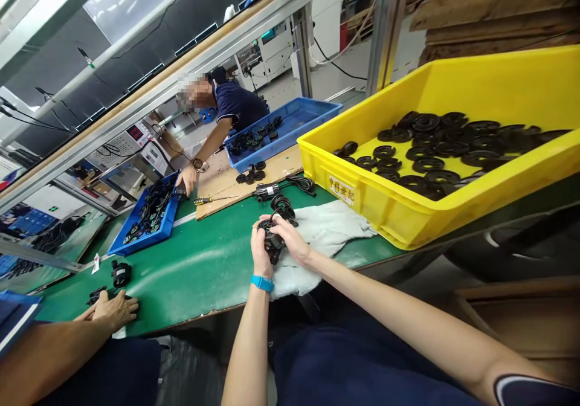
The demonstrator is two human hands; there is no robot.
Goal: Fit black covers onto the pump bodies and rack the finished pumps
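Observation:
Both my hands meet over a small black part (273,241) with a coiled black cable (282,206) above a white cloth (326,231) on the green bench (203,267). My left hand (260,250), with a blue wristband, grips the part from the left. My right hand (290,237) wraps it from the right, fingers curled over its top.
A yellow bin (376,197) of black rings stands at right. Blue trays (151,215) (290,125) with black parts, a screwdriver (212,199) and a wooden board (226,182) lie beyond. A co-worker's hand (113,309) rests at lower left; another person's hand (186,176) reaches a tray.

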